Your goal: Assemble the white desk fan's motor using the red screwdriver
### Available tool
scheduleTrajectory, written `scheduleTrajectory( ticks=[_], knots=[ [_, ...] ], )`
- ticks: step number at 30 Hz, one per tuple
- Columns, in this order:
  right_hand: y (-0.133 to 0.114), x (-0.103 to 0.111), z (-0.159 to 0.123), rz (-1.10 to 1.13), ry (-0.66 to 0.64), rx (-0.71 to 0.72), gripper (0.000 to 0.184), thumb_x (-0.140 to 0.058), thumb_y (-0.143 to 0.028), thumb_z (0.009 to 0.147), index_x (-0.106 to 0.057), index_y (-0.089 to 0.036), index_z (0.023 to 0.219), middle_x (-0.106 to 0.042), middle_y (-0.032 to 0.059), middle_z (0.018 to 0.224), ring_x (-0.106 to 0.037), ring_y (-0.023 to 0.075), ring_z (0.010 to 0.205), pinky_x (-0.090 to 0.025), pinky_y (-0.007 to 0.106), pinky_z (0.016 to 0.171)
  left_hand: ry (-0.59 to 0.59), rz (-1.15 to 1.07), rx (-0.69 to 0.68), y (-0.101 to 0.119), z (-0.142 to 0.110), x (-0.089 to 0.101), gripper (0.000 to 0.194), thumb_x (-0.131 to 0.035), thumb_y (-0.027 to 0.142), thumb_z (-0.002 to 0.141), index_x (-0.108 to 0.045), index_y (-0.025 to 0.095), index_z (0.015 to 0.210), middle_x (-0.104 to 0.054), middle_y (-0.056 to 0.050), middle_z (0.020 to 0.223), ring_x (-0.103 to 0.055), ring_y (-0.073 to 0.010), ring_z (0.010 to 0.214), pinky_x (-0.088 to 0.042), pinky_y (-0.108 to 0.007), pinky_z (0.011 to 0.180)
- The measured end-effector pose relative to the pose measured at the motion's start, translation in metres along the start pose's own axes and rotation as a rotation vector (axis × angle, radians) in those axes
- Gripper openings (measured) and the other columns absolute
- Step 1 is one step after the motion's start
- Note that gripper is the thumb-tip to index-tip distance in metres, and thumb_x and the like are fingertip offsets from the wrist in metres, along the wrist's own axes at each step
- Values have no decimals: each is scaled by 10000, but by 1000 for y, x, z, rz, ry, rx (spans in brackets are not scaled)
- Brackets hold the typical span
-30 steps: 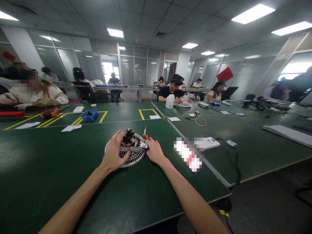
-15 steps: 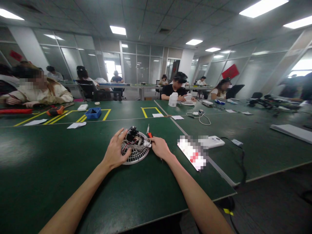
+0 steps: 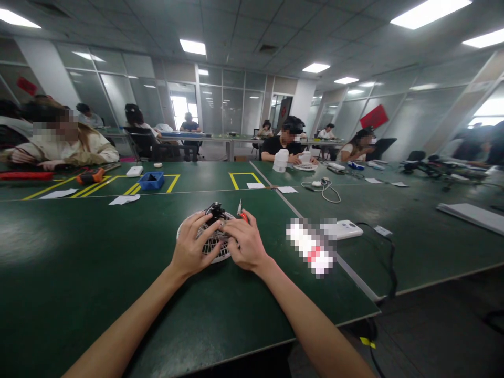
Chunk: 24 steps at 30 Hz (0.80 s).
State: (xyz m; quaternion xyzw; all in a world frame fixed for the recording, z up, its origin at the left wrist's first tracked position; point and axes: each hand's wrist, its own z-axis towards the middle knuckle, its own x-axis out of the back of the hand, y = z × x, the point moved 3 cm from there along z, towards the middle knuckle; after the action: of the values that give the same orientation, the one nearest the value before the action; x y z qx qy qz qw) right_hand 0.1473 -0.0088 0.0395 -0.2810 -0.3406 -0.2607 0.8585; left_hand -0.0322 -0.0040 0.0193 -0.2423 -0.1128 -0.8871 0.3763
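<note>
A round white fan grille (image 3: 181,227) lies on the green table, carrying a black motor part (image 3: 215,210) and loose wires. My left hand (image 3: 191,244) is curled over its left side, the thumb at the near rim and the fingers reaching the middle, holding it. From the right, my right hand (image 3: 246,242) has its fingers pinched together at the wires over the grille; the fingers hide most of what they grip. Just behind the right hand is a red-handled screwdriver (image 3: 244,216) with its tip pointing away, partly covered by the fingers.
To the right lie a blurred bright screen (image 3: 309,249) and a white phone-like device (image 3: 342,229) with a black cable (image 3: 391,257). Farther back are a blue bin (image 3: 151,181), paper slips, a white cable (image 3: 331,191) and a white bottle-shaped part (image 3: 280,160). Several people sit around.
My right hand has moved left, in over the grille, and its fingers now meet near the left hand's. The grille has shifted a little left. My left fingers are more curled.
</note>
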Motion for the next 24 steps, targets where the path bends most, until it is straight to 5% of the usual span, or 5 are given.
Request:
scheduleTrajectory(
  ticks=[9,15,24],
  knots=[
    [-21,-21,-3,-78,-93,138,310,-466,-259,923,-726,-194,1080,-733,99,1112,-635,249,1094,-116,509,1271,57,-2,-99,3,-2,1,260,-582,300,909,-731,264,1118,-746,-89,1096,-650,-290,1152,-550,-496,982],
    [-20,-20,0,-47,10,155,228,-496,-250,943,-716,-217,996,-757,75,1062,-663,228,1055,-183,503,1246,181,4,-152,2,-1,4,186,-634,252,879,-715,231,1045,-741,-90,1049,-656,-280,1102,-550,-459,941],
    [-16,-23,-1,-41,84,186,189,-557,-277,968,-740,-230,968,-780,54,1071,-685,213,1066,-256,494,1223,161,-4,-172,4,2,5,168,-639,136,851,-690,198,998,-736,-96,1001,-653,-279,1068,-550,-440,915]
  ],
)
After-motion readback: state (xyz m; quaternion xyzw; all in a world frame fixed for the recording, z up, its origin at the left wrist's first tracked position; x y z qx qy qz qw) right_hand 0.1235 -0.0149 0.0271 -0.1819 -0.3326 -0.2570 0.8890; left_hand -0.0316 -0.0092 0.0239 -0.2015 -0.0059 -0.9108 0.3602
